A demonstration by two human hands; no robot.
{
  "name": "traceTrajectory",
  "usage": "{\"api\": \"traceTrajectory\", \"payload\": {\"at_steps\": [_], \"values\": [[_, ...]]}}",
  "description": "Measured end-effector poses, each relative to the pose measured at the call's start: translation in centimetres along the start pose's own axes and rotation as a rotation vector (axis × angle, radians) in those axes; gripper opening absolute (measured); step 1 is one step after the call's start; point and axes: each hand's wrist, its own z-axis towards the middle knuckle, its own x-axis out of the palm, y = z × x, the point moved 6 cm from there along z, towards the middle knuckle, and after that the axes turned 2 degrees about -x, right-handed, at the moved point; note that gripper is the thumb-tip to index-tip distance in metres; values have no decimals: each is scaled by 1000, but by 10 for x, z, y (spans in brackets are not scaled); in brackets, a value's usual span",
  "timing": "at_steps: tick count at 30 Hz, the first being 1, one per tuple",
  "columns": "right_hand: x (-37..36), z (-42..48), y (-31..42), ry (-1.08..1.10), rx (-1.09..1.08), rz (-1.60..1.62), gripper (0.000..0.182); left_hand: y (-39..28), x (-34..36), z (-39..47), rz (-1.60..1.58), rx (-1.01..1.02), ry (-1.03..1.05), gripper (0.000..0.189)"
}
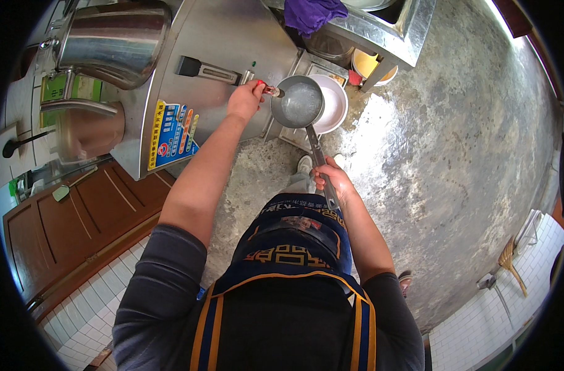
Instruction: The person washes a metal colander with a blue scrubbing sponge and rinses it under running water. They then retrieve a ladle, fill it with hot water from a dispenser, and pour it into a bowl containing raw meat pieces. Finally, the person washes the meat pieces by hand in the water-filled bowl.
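My left hand is at the red-handled tap on the front of a steel water boiler, with its fingers closed on the handle. In my right hand is the long handle of a grey metal saucepan, held level under the tap's spout. Clear, rippled liquid lies in the pan. Below and partly hidden by it, a white basin stands on a low grated drain beside the boiler.
A steel sink table with a purple cloth stands at the far side. Beneath it is a white bucket with yellow inside. Left are a large steel container and a brown pitcher. A broom leans at right; a person's shoe shows behind.
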Motion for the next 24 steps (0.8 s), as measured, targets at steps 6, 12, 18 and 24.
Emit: {"api": "traceTrajectory", "payload": {"at_steps": [6,12,18,24], "values": [[4,-4,4,-11,3,-13,31,2,1,2,-64,32,-15,25],[1,-4,3,14,-9,-13,28,-2,1,-1,-33,28,-2,24],[2,-6,1,22,-5,-6,25,-2,0,-2,-31,19,-6,24],[0,-7,-2,19,-15,2,29,-2,0,-1,0,33,-8,25]]}}
